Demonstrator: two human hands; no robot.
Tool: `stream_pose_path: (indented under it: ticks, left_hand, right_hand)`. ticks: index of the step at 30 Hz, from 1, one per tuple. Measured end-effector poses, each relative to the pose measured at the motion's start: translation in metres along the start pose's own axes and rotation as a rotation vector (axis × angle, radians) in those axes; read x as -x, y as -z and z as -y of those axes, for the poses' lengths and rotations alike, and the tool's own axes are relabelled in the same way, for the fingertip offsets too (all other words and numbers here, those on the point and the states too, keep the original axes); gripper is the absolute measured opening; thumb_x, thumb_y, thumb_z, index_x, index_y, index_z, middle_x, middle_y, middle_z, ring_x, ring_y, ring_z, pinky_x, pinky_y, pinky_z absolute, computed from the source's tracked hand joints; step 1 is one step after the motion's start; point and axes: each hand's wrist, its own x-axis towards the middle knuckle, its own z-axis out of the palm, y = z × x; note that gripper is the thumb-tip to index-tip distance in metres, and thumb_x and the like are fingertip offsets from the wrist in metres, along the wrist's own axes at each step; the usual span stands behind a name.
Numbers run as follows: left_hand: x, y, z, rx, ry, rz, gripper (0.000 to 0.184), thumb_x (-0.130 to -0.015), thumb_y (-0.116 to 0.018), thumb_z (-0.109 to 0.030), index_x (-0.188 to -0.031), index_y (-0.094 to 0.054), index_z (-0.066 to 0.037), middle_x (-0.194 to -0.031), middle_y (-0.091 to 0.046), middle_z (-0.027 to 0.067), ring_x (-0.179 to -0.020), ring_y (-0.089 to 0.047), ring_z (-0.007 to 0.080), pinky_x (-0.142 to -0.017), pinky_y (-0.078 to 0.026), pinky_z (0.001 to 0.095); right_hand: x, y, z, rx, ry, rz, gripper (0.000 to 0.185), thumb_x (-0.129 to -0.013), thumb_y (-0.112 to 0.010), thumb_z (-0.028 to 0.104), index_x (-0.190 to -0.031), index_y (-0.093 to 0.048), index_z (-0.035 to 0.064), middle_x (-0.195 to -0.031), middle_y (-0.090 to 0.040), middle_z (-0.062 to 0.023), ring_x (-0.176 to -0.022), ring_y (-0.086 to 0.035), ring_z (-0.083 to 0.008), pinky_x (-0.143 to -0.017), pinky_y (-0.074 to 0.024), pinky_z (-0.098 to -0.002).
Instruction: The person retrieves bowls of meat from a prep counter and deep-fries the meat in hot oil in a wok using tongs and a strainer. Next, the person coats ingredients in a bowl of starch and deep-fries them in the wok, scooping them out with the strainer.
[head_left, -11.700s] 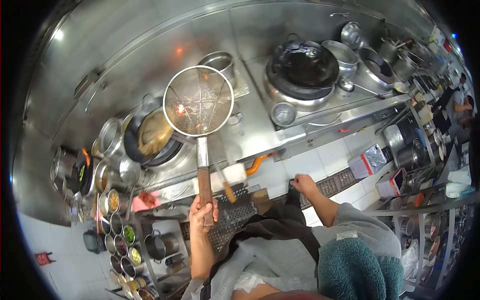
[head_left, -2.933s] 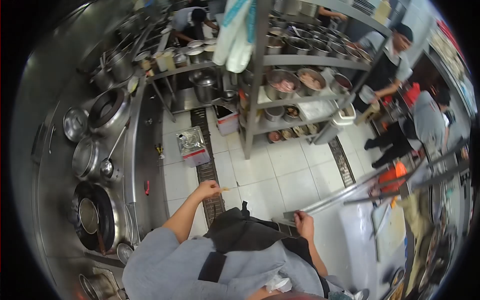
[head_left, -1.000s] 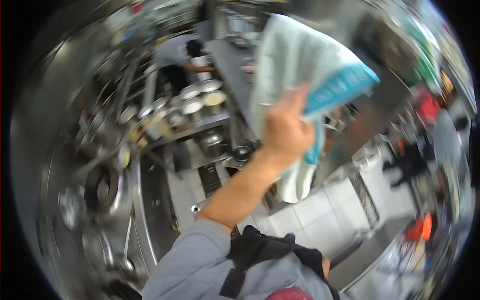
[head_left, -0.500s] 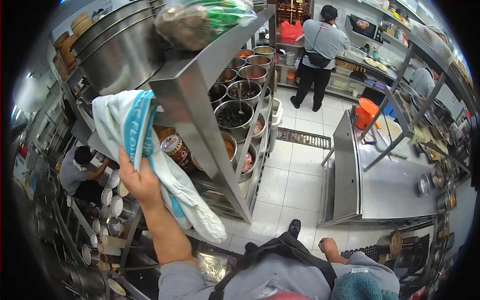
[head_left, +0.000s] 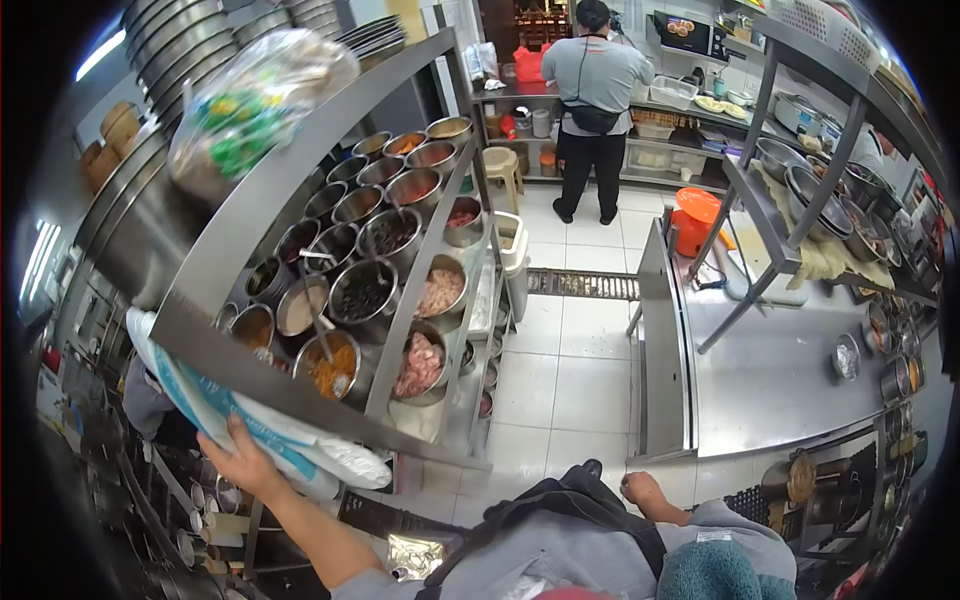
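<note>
A white and turquoise cloth [head_left: 300,448] hangs at the near left corner of the metal shelf rack [head_left: 250,375]. My left hand [head_left: 245,465] is against the lower edge of this cloth, its thumb and fingers apart. Low in front of my body, my right hand [head_left: 643,490] is curled closed, and nothing shows in it. Metal pots of food stand on the rack, among them one with raw meat [head_left: 420,364] and one with orange shreds [head_left: 328,372].
A person [head_left: 597,85] stands with their back to me at the far counter. A steel counter [head_left: 770,380] lies to the right, with an orange container [head_left: 697,222] at its far end. Another person's sleeve [head_left: 145,400] shows at the left. White floor tiles [head_left: 525,385] run between rack and counter.
The cloth has gone from my raised left hand to the rack corner, and that hand has opened and lowered. The view has shifted, showing more pots. My right hand remains closed beside my body.
</note>
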Motion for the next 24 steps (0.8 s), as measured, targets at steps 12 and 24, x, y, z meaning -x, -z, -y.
stream_pose_path:
  ticks: [12, 24]
  left_hand:
    - [0.407, 0.116, 0.263, -1.217, 0.798, 1.414, 0.029, -0.086, -0.054, -0.018, -0.105, -0.058, 0.003, -0.102, -0.061, 0.0206, -0.092, -0.059, 0.0356, -0.081, -0.047, 0.0421]
    - [0.411, -0.173, 0.343, -0.601, 0.351, 2.234, 0.042, -0.076, -0.058, -0.02, -0.116, -0.06, -0.006, -0.107, -0.065, 0.015, -0.083, -0.065, 0.0348, -0.065, -0.054, 0.0428]
  right_hand:
    - [-0.084, 0.143, 0.017, -0.088, 0.378, -0.051, 0.027, -0.083, -0.056, 0.027, -0.098, -0.067, 0.0079, -0.088, -0.067, -0.0158, -0.085, -0.063, -0.0356, -0.079, -0.0504, -0.0442]
    - [-0.063, 0.169, -0.018, -0.334, 0.164, -0.272, 0.025, -0.083, -0.061, 0.025, -0.097, -0.068, 0.0057, -0.085, -0.067, -0.0167, -0.082, -0.065, -0.0324, -0.074, -0.0512, -0.0388]
